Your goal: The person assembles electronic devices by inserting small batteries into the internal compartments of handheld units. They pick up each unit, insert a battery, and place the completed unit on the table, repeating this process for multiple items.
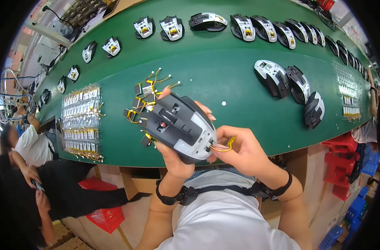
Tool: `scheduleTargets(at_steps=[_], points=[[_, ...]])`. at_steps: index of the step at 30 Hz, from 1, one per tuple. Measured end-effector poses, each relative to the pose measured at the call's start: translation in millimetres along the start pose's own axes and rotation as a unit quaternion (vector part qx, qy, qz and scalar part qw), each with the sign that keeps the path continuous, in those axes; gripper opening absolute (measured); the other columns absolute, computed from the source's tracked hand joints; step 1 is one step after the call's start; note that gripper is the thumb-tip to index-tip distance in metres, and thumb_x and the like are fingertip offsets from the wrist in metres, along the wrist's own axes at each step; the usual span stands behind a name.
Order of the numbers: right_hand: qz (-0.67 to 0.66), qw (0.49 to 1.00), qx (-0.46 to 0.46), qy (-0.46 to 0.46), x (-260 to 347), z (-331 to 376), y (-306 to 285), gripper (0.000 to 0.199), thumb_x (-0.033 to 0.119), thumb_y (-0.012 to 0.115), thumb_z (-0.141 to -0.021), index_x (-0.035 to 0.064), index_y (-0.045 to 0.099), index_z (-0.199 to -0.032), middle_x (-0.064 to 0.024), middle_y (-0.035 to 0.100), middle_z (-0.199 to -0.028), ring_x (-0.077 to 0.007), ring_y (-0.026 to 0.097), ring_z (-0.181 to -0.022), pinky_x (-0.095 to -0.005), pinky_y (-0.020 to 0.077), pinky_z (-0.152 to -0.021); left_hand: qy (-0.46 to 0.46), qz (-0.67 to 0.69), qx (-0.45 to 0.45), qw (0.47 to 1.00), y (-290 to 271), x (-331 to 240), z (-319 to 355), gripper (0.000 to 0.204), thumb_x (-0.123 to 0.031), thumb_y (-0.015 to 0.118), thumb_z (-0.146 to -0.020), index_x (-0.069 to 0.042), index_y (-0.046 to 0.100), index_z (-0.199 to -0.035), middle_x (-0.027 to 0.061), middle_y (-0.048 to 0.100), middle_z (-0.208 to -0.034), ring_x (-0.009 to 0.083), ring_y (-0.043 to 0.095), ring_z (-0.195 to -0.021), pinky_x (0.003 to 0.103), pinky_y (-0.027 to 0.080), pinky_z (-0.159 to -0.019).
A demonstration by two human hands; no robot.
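My left hand (176, 161) grips a black and grey computer mouse (179, 125) over the front of the bench, fingers on its far side and thumb on the near side. The mouse is tilted, and an opening shows in its light-grey end. At that end my right hand (246, 154) pinches thin red and yellow wires (221, 148), which loop up to a yellow taped piece between the fingers. Whether the wire tips sit in the opening, I cannot tell. Just left of the mouse lies a loose heap of small battery packs (148, 90) with wires and white plugs.
A clear tray of battery packs (81, 125) lies to the left, another tray (349, 89) at the far right. Three mice (298, 83) rest right of my hands. More mice (171, 28) line the green bench's (223, 71) back. On the left are other people (34, 143).
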State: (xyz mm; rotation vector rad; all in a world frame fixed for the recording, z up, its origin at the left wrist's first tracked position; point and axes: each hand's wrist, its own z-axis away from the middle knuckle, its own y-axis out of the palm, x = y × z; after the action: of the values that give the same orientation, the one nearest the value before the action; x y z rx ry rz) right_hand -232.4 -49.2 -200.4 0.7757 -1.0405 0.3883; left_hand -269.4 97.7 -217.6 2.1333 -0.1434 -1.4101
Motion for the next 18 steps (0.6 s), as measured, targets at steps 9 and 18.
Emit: scheduleTargets(at_steps=[9, 18], points=[[-0.041, 0.997, 0.061, -0.03, 15, 2, 12, 0.021, 0.012, 0.068, -0.086, -0.0041, 0.065, -0.1, -0.004, 0.067, -0.086, -0.0079, 0.063, -0.076, -0.0236, 0.0517, -0.069, 0.013, 0.037, -0.022, 0.999, -5, -14, 3, 0.096, -0.078, 0.036, -0.087, -0.01, 0.016, -0.152, 0.0257, 0.058, -0.103, 0.031, 0.061, -0.087, 0.041, 0.052, -0.075], [-0.072, 0.996, 0.035, 0.029, 10, -8, 15, 0.013, 0.008, 0.068, -0.085, -0.0028, 0.068, -0.092, -0.0021, 0.066, -0.084, -0.0054, 0.057, -0.073, -0.0225, 0.0456, -0.068, -0.012, -0.023, -0.018, 1.0, -9, -22, 5, 0.1, -0.082, 0.041, -0.083, -0.013, 0.015, -0.151, 0.0231, 0.059, -0.105, 0.0293, 0.062, -0.091, 0.042, 0.053, -0.079]])
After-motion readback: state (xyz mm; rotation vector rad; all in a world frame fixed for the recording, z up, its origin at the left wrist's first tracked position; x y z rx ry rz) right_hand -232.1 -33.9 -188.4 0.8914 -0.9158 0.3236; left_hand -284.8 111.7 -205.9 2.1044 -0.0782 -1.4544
